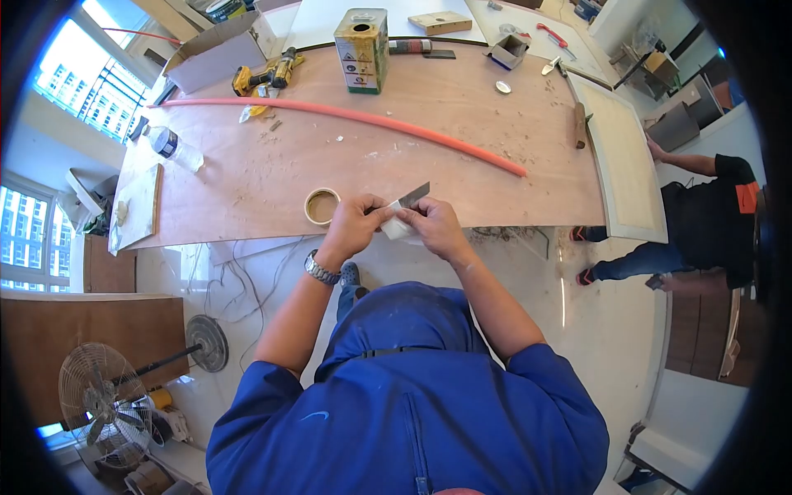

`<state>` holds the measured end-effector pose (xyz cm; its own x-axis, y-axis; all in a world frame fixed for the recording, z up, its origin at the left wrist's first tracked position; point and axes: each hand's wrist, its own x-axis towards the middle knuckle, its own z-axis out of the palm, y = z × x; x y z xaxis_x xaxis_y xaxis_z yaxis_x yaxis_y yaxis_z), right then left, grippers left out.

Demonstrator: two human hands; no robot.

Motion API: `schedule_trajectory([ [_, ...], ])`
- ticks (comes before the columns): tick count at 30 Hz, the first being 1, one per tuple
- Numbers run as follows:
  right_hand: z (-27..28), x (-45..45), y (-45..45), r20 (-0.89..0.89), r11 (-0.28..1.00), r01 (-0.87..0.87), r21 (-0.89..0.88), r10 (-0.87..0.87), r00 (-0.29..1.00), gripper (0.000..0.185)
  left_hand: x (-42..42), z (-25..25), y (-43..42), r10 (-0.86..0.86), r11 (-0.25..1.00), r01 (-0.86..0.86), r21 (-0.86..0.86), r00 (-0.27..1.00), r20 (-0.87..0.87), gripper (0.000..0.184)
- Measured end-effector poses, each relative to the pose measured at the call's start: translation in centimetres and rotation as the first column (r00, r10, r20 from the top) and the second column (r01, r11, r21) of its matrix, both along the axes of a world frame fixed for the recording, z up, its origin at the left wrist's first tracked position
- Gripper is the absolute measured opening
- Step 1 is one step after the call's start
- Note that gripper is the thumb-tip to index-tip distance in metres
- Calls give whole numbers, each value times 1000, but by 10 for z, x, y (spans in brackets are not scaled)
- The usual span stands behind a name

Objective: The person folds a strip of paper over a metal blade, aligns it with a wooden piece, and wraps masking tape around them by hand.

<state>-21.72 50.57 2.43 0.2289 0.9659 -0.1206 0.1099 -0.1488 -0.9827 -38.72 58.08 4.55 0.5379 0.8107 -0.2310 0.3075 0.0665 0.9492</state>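
At the near edge of the wooden tabletop, my left hand (pixel 355 224) and my right hand (pixel 436 229) meet, both closed on one small item. It is a flat grey metal blade (pixel 415 195) with white wrapping (pixel 398 231) around its lower part. The blade points up and to the right, away from me. My fingertips pinch the wrapped part from both sides, and they hide whether there is a handle. Close to my left hand lies a tan ring that looks like a roll of tape (pixel 309 214).
A long orange tube (pixel 363 117) crosses the wooden tabletop (pixel 256 165). Behind it are a yellow drill (pixel 280 70) and a metal can (pixel 361 51). A water bottle (pixel 177 150) lies left. At right, a co-worker (pixel 701 206) touches a pale panel (pixel 627 157). A fan (pixel 99 404) stands lower left.
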Motion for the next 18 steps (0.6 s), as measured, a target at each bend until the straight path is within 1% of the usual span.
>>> schedule_trajectory([
  [2, 9, 2, -1, 6, 998, -20, -63, 20, 1000, 23, 0, -5, 0, -14, 1000, 14, 6, 1000, 3, 19],
  [5, -1, 5, -1, 17, 998, -14, -59, 15, 1000, 25, 0, 2, -3, -22, 1000, 22, -19, 999, 24, 18],
  [8, 4, 6, -3, 20, 996, -18, -93, 20, 1000, 25, -1, 3, 1, -109, 993, 109, 37, 994, -9, 18],
  [11, 2, 9, -3, 43, 994, -42, -103, 47, 998, 26, -1, 9, 3, -132, 991, 134, 28, 990, -59, 19],
  [14, 8, 14, -3, 51, 986, -93, -137, 101, 994, 28, -1, 7, 6, -143, 989, 146, 27, 984, -110, 20],
  [18, 7, 18, -2, 34, 981, -123, -150, 129, 991, 25, 1, 4, 5, -126, 991, 130, 36, 988, -93, 18],
])
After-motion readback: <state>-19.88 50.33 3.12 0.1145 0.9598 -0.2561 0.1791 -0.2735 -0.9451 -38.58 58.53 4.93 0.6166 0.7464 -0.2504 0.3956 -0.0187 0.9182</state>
